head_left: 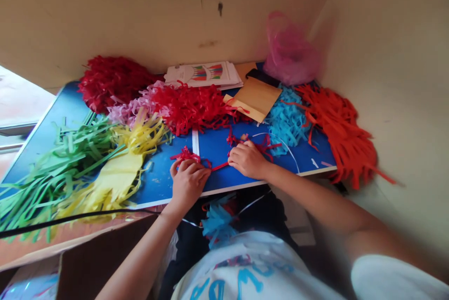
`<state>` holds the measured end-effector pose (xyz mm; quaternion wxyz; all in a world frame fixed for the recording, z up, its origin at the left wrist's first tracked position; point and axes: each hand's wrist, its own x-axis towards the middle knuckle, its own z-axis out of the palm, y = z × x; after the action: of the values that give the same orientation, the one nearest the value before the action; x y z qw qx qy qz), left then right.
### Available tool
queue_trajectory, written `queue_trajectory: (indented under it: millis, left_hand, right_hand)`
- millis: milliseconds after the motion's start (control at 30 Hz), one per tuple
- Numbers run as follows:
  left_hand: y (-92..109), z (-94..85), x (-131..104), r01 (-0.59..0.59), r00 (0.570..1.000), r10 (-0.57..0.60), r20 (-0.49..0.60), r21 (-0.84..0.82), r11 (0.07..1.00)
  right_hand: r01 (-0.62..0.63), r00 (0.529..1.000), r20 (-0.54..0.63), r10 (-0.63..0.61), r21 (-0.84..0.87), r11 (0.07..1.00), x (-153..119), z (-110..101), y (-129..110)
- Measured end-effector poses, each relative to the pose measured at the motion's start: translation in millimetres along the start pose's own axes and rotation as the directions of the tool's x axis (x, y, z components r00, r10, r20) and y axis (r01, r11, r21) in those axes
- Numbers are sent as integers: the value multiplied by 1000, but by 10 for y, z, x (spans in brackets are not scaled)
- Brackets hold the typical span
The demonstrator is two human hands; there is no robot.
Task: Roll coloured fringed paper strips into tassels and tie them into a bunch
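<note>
At the near edge of the blue table (217,147), my left hand (189,179) is closed on a small piece of fringed red paper (185,154). To its right my right hand (247,158) is pinched on more of the red paper, and a thin red strip (220,166) stretches between the two hands. Red fringe sticks out beyond the right fingers. A white string (293,152) curves over the table just right of my right hand. The fingertips of both hands are partly hidden.
Green (66,155), yellow (119,173), red (191,106), blue (287,120) and orange (340,127) fringed paper surrounds the hands. Behind lie printed sheets (178,74), a brown envelope (259,98) and a pink bag (291,59). A blue tuft (218,223) rests on my lap. A black cable (87,214) crosses at lower left.
</note>
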<state>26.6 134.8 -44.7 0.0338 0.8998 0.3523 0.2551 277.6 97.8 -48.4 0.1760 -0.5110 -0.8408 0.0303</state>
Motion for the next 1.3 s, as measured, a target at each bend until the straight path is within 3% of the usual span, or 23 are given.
queue_trajectory:
  millis: [167, 300, 367, 467, 533, 633, 733, 800, 900, 967, 1033, 1067, 1133, 1200, 1233, 1300]
  left_hand:
    - [91, 5, 95, 168, 983, -167, 76, -2, 986]
    - [177, 33, 158, 195, 975, -206, 89, 115, 974]
    - [192, 38, 160, 140, 984, -152, 91, 120, 983]
    - [191, 29, 133, 12, 998, -19, 67, 94, 996]
    - [192, 30, 120, -42, 998, 38, 49, 90, 995]
    - [204, 63, 149, -71, 997, 68, 38, 89, 994]
    - [225, 78, 213, -95, 995, 93, 17, 115, 989]
    - [258, 3, 226, -124, 992, 128, -18, 134, 983]
    - [364, -282, 137, -188, 977, 193, -89, 58, 980]
    - [468, -529, 33, -264, 958, 256, -126, -47, 963]
    - [575, -738, -50, -338, 936, 323, -138, -97, 936]
    - [623, -812, -76, -361, 927, 345, -148, -99, 927]
    - [703, -891, -99, -372, 920, 355, -169, -84, 924]
    - [760, -900, -110, -352, 921, 331, -204, -78, 933]
    - [782, -891, -117, -341, 923, 316, -222, -82, 937]
    - [815, -861, -138, -333, 921, 301, -249, -96, 938]
  right_hand:
    - [-218, 965, 166, 204, 76, 973, 188, -108, -94]
    - [-366, 910, 229, 347, 44, 930, 300, -141, -135]
    - [-305, 938, 188, 292, 43, 951, 284, -141, -110]
    - [-36, 996, 83, 34, 29, 999, 200, -129, -45]
    - [130, 991, 18, -130, -22, 991, 159, -105, -12]
    - [232, 970, -32, -241, -167, 958, 174, -37, -4]
    - [238, 969, -9, -247, -235, 942, 214, -15, -69]
    - [169, 985, -9, -173, -185, 968, 172, -110, -192]
    - [49, 998, -43, -47, 39, 998, -36, -439, -517]
    - [-13, 999, -47, 26, 245, 969, -197, -690, -746]
    - [-129, 990, 1, 144, 455, 881, -294, -851, -891]
    - [-194, 980, 76, 184, 584, 788, -312, -875, -923]
    - [-346, 937, 270, 222, 801, 488, -308, -811, -929]
    - [-464, 874, 421, 244, 872, 157, -295, -666, -908]
    - [-486, 847, 461, 266, 873, 35, -296, -595, -902]
    - [-487, 825, 490, 282, 869, -86, -320, -500, -905]
